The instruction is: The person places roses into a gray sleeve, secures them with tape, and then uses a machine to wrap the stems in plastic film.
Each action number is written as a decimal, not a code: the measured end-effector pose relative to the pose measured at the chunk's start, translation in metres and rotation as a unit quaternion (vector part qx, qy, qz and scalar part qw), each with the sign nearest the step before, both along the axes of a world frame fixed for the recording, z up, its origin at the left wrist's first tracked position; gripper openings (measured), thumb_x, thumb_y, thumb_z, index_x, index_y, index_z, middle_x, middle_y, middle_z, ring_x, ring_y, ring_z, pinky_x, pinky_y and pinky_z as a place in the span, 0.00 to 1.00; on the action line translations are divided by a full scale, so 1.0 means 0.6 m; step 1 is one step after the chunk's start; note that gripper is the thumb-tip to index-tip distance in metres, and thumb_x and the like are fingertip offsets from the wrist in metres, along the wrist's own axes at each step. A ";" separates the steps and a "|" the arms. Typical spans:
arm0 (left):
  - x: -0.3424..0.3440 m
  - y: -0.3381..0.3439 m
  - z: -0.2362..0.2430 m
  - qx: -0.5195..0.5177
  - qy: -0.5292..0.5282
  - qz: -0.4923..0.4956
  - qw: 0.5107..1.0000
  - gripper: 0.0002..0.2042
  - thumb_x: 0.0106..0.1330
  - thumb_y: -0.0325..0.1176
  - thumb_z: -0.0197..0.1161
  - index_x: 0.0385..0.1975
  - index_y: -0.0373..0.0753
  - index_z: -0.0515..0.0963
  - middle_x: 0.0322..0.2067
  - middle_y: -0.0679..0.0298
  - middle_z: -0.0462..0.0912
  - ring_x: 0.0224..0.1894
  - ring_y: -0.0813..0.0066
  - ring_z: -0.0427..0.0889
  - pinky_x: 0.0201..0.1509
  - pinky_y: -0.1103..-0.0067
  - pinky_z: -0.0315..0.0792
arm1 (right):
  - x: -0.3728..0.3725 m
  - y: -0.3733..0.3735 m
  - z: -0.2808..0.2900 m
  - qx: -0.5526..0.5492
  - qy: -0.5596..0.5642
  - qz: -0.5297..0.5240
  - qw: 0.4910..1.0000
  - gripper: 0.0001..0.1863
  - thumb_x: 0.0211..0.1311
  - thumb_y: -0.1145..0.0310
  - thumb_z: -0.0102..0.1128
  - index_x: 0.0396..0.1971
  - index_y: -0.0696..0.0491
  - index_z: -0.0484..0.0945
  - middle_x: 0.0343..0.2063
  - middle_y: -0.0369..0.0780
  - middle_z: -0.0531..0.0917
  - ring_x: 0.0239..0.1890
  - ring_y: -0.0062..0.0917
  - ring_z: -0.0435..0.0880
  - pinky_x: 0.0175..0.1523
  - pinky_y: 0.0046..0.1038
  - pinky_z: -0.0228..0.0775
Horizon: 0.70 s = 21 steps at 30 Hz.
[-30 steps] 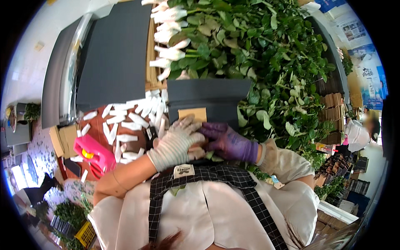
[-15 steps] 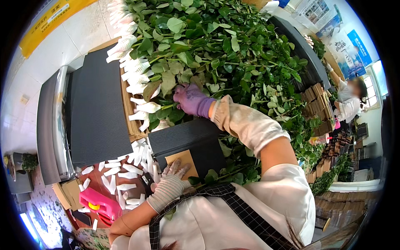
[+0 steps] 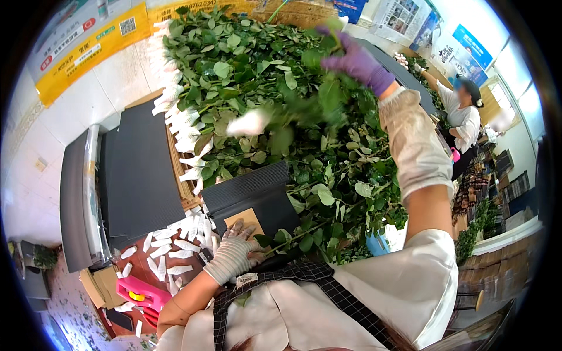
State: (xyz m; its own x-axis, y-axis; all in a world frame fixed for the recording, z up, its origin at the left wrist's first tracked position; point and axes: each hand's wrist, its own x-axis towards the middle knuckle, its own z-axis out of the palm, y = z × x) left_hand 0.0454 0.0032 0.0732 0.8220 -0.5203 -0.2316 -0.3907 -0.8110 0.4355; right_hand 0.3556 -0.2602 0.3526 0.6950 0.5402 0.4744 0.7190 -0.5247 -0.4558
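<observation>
Right hand (image 3: 354, 58), purple glove, raised far over the flower pile (image 3: 257, 88), closed around a leafy stem (image 3: 304, 108) with wrapped white bud. Left hand (image 3: 234, 248), knit glove, fingers spread flat on near dark corrugated sheet (image 3: 252, 196).

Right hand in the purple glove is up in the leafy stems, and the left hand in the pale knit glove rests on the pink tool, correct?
Not quite. In the head view the left hand rests by the dark corrugated sheet, not on the pink tool, which lies apart. The right hand is up in the leafy stems.
</observation>
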 end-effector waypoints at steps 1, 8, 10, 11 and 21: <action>0.001 -0.003 -0.003 0.010 0.006 -0.005 1.000 0.17 0.57 0.56 0.61 0.46 0.65 0.82 0.67 0.54 0.60 0.71 0.42 0.48 0.71 0.54 0.47 | 0.013 -0.016 0.006 0.141 0.111 -0.002 0.984 0.41 0.51 0.58 0.72 0.65 0.49 0.63 0.59 0.47 0.72 0.53 0.35 0.77 0.59 0.30 0.72; 0.003 -0.012 0.026 0.068 0.026 0.012 0.997 0.17 0.59 0.56 0.58 0.48 0.67 0.81 0.68 0.55 0.58 0.72 0.44 0.48 0.72 0.58 0.48 | -0.074 -0.230 0.100 0.220 -0.254 -0.351 0.874 0.29 0.62 0.60 0.61 0.61 0.55 0.67 0.53 0.47 0.77 0.45 0.30 0.80 0.46 0.27 0.75; 0.003 -0.016 0.023 0.050 0.024 0.014 0.998 0.15 0.59 0.55 0.59 0.44 0.66 0.83 0.67 0.54 0.60 0.70 0.42 0.51 0.72 0.58 0.49 | -0.196 -0.308 0.158 0.172 -0.350 -0.349 0.852 0.29 0.63 0.62 0.59 0.62 0.55 0.66 0.55 0.47 0.75 0.47 0.30 0.80 0.47 0.28 0.74; 0.002 -0.014 0.019 0.044 0.026 0.020 0.999 0.16 0.59 0.56 0.59 0.44 0.65 0.83 0.67 0.55 0.60 0.70 0.42 0.50 0.72 0.57 0.48 | -0.254 -0.337 0.165 0.151 -0.380 -0.350 0.843 0.28 0.63 0.63 0.58 0.62 0.55 0.66 0.55 0.47 0.75 0.48 0.31 0.79 0.48 0.28 0.74; -0.013 0.007 -0.011 -0.023 0.002 0.029 0.999 0.15 0.58 0.57 0.60 0.42 0.65 0.83 0.67 0.55 0.60 0.71 0.41 0.48 0.71 0.52 0.47 | -0.573 -0.380 -0.071 -0.042 -0.383 -0.374 0.844 0.27 0.68 0.73 0.49 0.66 0.56 0.60 0.63 0.48 0.67 0.57 0.34 0.75 0.58 0.32 0.70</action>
